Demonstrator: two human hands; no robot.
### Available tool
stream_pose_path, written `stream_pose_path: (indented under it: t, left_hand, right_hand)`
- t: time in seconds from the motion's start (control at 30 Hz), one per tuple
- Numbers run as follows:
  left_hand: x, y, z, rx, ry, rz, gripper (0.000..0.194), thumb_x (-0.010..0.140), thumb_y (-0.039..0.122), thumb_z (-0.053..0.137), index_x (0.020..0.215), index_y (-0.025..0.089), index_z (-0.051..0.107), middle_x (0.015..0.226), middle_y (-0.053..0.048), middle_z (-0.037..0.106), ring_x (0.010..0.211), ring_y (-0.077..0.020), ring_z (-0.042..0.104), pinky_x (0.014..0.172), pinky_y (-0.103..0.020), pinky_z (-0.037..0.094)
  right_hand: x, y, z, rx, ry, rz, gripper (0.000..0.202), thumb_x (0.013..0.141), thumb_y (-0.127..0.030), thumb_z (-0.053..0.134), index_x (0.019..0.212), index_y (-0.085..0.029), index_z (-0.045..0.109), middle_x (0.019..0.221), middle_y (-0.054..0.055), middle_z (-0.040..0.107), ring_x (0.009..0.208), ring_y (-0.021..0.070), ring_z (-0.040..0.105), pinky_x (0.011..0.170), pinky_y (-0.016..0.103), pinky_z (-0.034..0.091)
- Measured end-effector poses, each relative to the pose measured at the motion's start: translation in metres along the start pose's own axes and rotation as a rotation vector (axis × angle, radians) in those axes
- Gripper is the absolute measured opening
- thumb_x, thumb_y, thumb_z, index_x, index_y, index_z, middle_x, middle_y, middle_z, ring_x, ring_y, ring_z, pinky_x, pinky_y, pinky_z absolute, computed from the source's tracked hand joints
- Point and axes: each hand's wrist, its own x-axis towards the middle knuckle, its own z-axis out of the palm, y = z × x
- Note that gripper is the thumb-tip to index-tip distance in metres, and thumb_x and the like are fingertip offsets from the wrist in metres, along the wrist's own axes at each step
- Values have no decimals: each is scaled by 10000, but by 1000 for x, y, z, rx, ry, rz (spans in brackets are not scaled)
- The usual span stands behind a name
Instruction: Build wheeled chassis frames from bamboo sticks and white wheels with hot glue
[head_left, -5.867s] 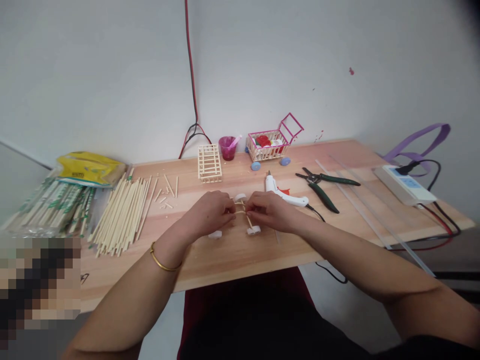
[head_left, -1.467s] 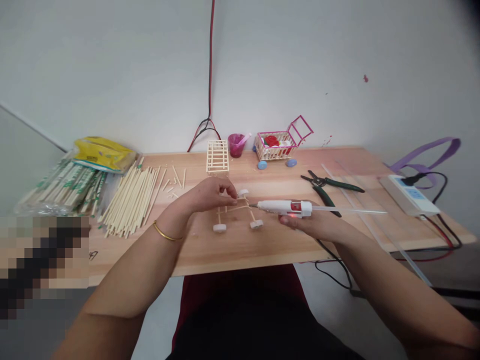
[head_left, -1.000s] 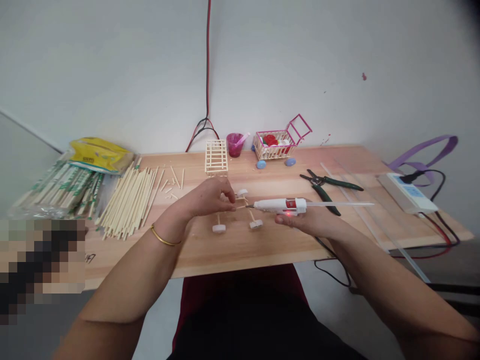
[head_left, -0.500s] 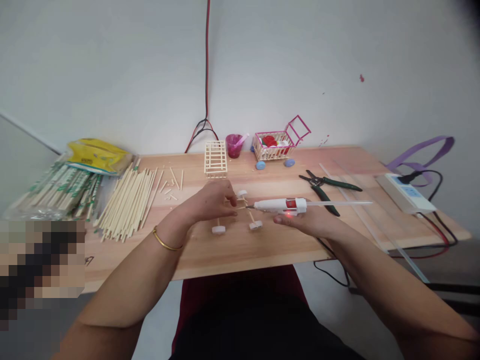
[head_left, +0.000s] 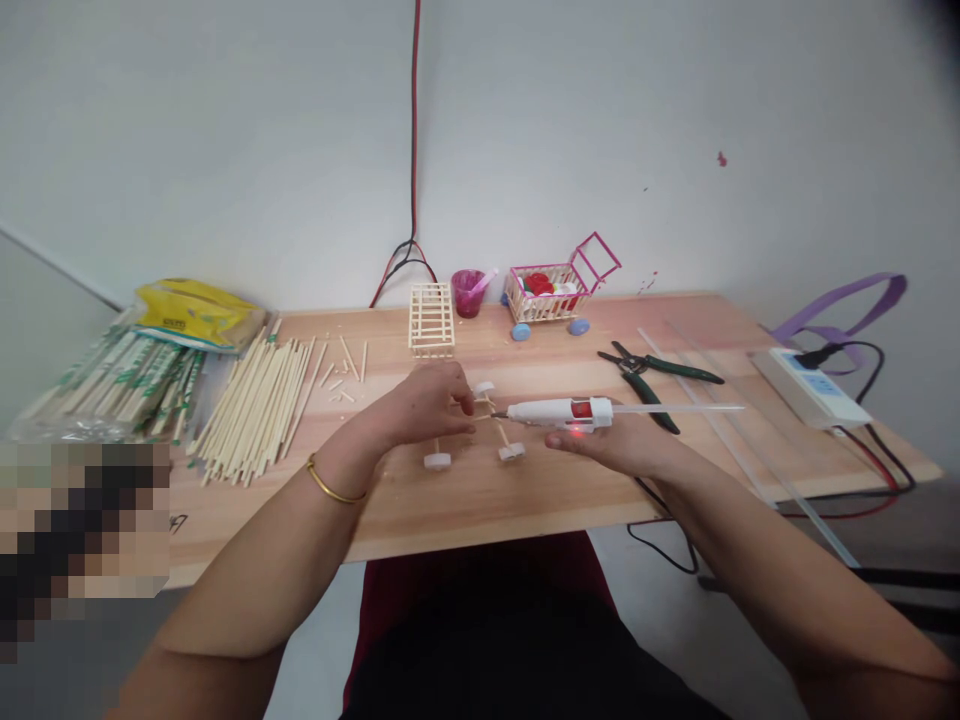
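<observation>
My right hand (head_left: 600, 441) is wrapped round a white glue gun (head_left: 559, 412), a clear glue stick (head_left: 679, 407) poking out of its back. The gun's tip points left and meets, or nearly meets, a small frame of sticks (head_left: 504, 434) with white wheels (head_left: 437, 461). Over the left part of this frame is my left hand (head_left: 433, 402), its fingers curled round the sticks; the fingertips are partly hidden. A gold bangle (head_left: 334, 482) circles my left wrist.
Behind stand a stick crate (head_left: 431, 320), a pink cup (head_left: 469, 293) and a small cart (head_left: 546, 292). Many sticks (head_left: 251, 410) and a yellow packet (head_left: 196, 313) lie left. Green-handled pliers (head_left: 660, 375), glue sticks and a power strip (head_left: 811, 388) lie right.
</observation>
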Motion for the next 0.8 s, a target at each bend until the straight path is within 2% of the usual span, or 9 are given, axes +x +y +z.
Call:
stream_pose_path:
  t: [0.2,0.6,0.8]
  left_hand:
    - [1,1,1,3,-17,3,64,698,190,683,751,165,706,789,-33,603,742,-148,533,714,-282,417]
    - [2,2,3,-8,-23,-6,27,698,182,682,710,178,705,762,-23,598,731,-145,534,707,-282,414]
    - [2,2,4,0,-29,-4,28,704,197,690,696,175,706,768,-30,589,744,-149,527,721,-289,407]
  right_hand:
    - [1,1,-1,-41,1,10,287,728,-503,662,755,-218,637,762,13,683,714,190,620,609,286,477]
    - [2,1,1,-27,10,6,282,719,-503,666,753,-223,661,748,13,698,694,193,627,573,282,467]
    - [2,-1,1,20,-6,-4,259,714,-460,686,829,-228,682,810,14,716,749,201,643,628,290,489]
